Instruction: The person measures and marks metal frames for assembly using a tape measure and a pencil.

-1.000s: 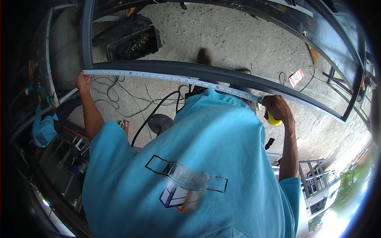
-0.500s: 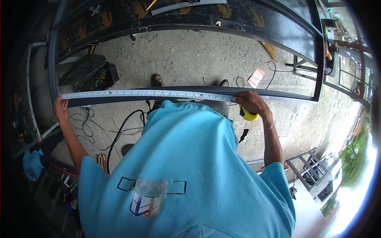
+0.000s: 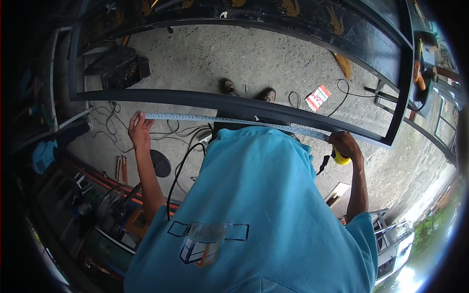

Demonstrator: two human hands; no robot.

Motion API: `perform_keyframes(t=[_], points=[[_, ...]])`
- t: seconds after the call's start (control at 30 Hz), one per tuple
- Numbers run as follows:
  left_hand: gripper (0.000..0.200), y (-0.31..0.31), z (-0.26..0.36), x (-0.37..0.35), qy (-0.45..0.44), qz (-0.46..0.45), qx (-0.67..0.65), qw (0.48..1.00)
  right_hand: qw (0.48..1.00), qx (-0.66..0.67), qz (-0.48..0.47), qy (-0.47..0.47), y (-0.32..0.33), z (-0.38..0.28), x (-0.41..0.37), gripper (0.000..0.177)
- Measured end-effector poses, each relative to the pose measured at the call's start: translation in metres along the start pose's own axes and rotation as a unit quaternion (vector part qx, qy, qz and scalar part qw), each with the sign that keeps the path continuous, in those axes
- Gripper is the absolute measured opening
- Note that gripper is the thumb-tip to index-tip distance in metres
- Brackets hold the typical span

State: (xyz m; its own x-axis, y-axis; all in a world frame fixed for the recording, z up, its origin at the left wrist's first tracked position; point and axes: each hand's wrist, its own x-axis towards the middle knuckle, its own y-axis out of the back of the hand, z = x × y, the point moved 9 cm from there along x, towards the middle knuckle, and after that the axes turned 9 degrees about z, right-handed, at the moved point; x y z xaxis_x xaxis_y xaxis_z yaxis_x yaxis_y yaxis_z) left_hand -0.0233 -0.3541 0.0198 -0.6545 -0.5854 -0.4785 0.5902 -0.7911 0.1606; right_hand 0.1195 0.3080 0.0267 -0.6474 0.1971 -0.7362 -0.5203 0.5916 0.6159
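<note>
A tape measure's white blade (image 3: 210,118) stretches across in front of my body. My left hand (image 3: 140,129) pinches its end between thumb and fingers. At the other end my right hand (image 3: 344,145) is closed round the yellow tape measure case (image 3: 340,157), much of which the hand hides. Just beyond the blade runs the near bar of a dark metal frame (image 3: 195,97). Both hands are apart from this bar, on my side of it.
Under the frame's far side is a dark workbench (image 3: 273,19). On the concrete floor lie a black toolbox (image 3: 124,71), a red and white packet (image 3: 318,97), a broom head (image 3: 343,65) and loose cables (image 3: 111,122). An orange-handled tool (image 3: 418,75) is at the right.
The blade has come off the frame's near bar toward my body. Both hands have shifted right in view, the left leaving the frame's corner. My feet have moved too.
</note>
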Motion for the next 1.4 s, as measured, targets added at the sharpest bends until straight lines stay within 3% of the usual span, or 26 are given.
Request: perform_keyframes(t=[0.13, 0.17, 0.23, 0.37, 0.5, 0.57, 0.63, 0.67, 1.0, 1.4], points=[[0.033, -0.016, 0.007, 0.002, -0.026, 0.026, 0.015, 0.999, 0.998, -0.007, -0.033, 0.061, 0.0, 0.001, 0.011, 0.024], [0.033, -0.018, 0.007, 0.007, -0.026, 0.018, 0.019, 0.999, 0.998, 0.016, -0.056, 0.018, 0.004, -0.006, 0.006, 0.024], [0.032, -0.02, 0.006, 0.012, -0.026, 0.009, 0.023, 0.999, 0.997, 0.033, -0.036, 0.068, 0.006, -0.005, 0.008, 0.024], [0.033, -0.029, 0.003, 0.009, -0.019, 0.012, 0.055, 0.998, 0.996, 0.025, -0.039, 0.078, 0.008, 0.004, 0.002, 0.026], [0.032, -0.02, 0.004, 0.019, -0.019, -0.009, -0.001, 1.0, 0.987, 0.025, 0.059, 0.144, 0.009, -0.012, 0.013, 0.03], [0.033, -0.013, 0.008, 0.025, -0.001, -0.007, -0.027, 1.0, 0.993, 0.013, 0.029, 0.115, -0.002, -0.017, 0.016, 0.028], [0.033, 0.002, 0.013, 0.045, -0.008, 0.001, -0.038, 0.999, 0.983, 0.031, 0.075, 0.163, 0.001, -0.053, 0.008, 0.028], [0.033, 0.003, 0.01, 0.049, -0.001, -0.007, -0.045, 0.999, 0.991, 0.03, 0.052, 0.119, -0.002, -0.056, 0.008, 0.028], [0.03, 0.036, 0.025, 0.105, -0.049, 0.031, -0.025, 0.998, 0.985, -0.038, 0.049, 0.163, -0.025, -0.13, 0.011, 0.025], [0.022, 0.038, 0.028, 0.114, -0.037, 0.009, -0.043, 0.998, 0.995, -0.035, 0.006, 0.095, -0.034, -0.132, 0.019, 0.026]])
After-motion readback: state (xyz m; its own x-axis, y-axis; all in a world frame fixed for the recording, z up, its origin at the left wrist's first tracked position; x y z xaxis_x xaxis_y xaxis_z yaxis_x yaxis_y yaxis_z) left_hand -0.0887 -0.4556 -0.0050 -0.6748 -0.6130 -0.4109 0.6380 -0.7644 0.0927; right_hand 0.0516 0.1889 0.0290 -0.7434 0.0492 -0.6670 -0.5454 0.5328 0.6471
